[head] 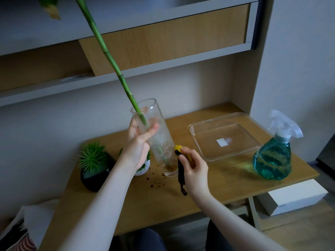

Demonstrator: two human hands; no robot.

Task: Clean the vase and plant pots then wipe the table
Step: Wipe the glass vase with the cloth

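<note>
A tall clear glass vase stands tilted on the wooden table, with a long green bamboo stalk leaning out of it to the upper left. My left hand grips the vase near its upper half. My right hand pinches a yellow and black cleaning tool against the vase's lower right side. A black pot with a spiky green plant sits at the left. A small white pot is partly hidden behind my left wrist.
A clear plastic tray lies at the back right. A spray bottle of blue-green liquid stands near the right edge. Brown specks dot the table before the vase. Shelves hang above; a white box sits under the table.
</note>
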